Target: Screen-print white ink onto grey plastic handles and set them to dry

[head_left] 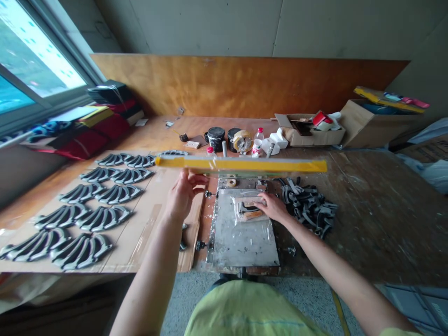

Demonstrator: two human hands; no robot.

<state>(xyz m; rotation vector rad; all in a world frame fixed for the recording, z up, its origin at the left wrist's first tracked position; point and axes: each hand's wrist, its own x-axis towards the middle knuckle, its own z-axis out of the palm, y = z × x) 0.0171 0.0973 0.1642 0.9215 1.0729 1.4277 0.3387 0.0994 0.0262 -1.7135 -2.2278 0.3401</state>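
My left hand [182, 193] grips the underside of a long frame edged in yellow tape [241, 164], holding it raised over a metal plate [241, 238]. My right hand [275, 207] rests on a small dark curved part wrapped in clear film [247, 209] lying on the upper half of that plate; the fingers are pressed onto it. A heap of dark grey curved parts [310, 207] lies just right of the right hand.
Rows of the same curved grey parts [91, 205] lie spread on a board to the left. Black tins [216, 137], a tape roll [242, 140], a bottle [258, 140] and cardboard boxes [311, 130] stand at the back. Stacked red and black items [101, 126] sit under the window.
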